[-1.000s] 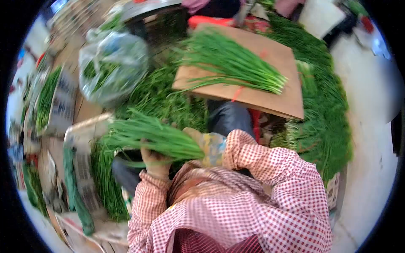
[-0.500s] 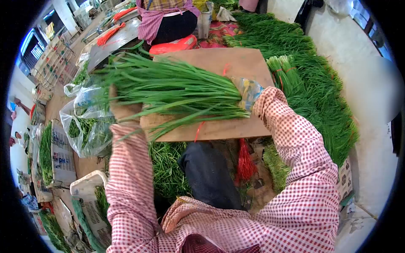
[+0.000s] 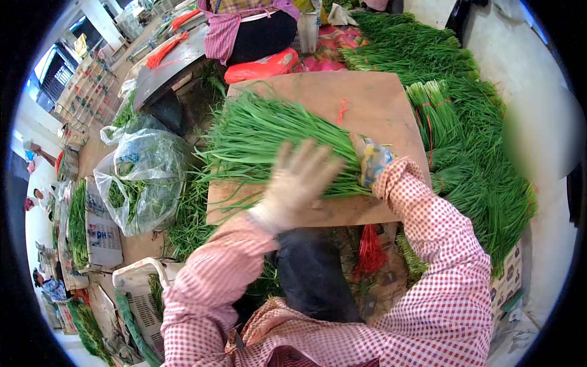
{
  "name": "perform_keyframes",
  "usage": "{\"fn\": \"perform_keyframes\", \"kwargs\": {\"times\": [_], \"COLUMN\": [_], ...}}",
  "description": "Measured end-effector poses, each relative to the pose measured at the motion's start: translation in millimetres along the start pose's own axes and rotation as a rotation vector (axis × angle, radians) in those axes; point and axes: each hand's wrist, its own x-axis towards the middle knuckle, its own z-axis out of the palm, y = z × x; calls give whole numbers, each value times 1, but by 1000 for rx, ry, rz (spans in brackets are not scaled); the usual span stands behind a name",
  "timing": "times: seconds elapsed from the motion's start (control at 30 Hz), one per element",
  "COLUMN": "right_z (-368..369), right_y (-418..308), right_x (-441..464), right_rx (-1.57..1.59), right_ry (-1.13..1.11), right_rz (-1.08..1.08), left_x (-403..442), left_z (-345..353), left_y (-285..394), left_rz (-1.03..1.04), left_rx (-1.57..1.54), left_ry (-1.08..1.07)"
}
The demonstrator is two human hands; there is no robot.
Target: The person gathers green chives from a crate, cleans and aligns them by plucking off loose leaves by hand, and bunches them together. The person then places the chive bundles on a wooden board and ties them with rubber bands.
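A loose bunch of garlic chives lies across a brown board in front of me, its leaf tips fanned to the left. My right hand, in a glove with blue and yellow patches, is closed around the stem end at the right; its fingers are partly hidden. My left hand, in a pale glove and smeared by motion, is spread over the near side of the leaves. Whether it touches them I cannot tell. A red tie lies on the board beyond the stems.
To the right, a large heap of chives lines the wall, with tied bunches on it. A clear plastic bag of greens sits at left. Red strings hang below the board. Another person sits beyond it.
My left hand has come from the leaf tips at the left to the middle of the bunch, with fingers spread. My right hand still holds the stem end.
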Motion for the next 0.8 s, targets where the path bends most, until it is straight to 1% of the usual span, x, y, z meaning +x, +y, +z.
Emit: {"fn": "perform_keyframes", "kwargs": {"times": [0.03,0.07,0.1,0.17,0.2,0.23,0.27,0.33,0.4,0.47,0.5,0.57,0.6,0.67,0.7,0.73,0.77,0.8], "right_z": [-8,-14,-20,-24,-24,-19,-21,-33,-28,-34,-51,-83,-83,-78,-68,-58,-50,-44], "right_y": [-19,-32,-44,-50,-48,-43,-38,-47,-32,-25,-47,-93,-101,-112,-113,-105,-93,-85], "right_x": [-16,-28,-40,-51,-53,-51,-47,-49,-39,-29,-37,-59,-63,-72,-66,-56,-44,-36], "right_rx": [-86,-164,-242,-250,-253,-296,-295,-200,-239,-342,-346,-519,-524,-791,-791,-792,-607,-423], "right_ry": [68,106,145,152,171,237,235,120,117,15,17,-253,-254,103,170,175,104,35], "right_rz": [37,17,1,-34,-54,-106,-124,-37,-48,-124,-129,103,101,-90,-103,-113,-50,11], "left_x": [13,22,31,50,53,56,58,61,66,69,69,70,71,73,75,77,78,77], "left_z": [20,32,33,30,29,29,30,34,35,34,33,31,29,26,25,24,27,29], "left_y": [6,7,3,-13,-17,-22,-26,-25,-25,-26,-27,-27,-25,-20,-18,-19,-21,-16], "left_rz": [66,128,113,-21,-33,-96,-162,-233,-283,-307,-318,-328,-336,-360,-376,-390,-393,-418], "left_rx": [20,41,42,162,173,124,72,60,21,15,5,-2,6,1,22,49,39,28], "left_ry": [20,39,39,-152,-153,-208,-263,-305,-398,-419,-445,-471,-496,-514,-538,-565,-568,-519]}}
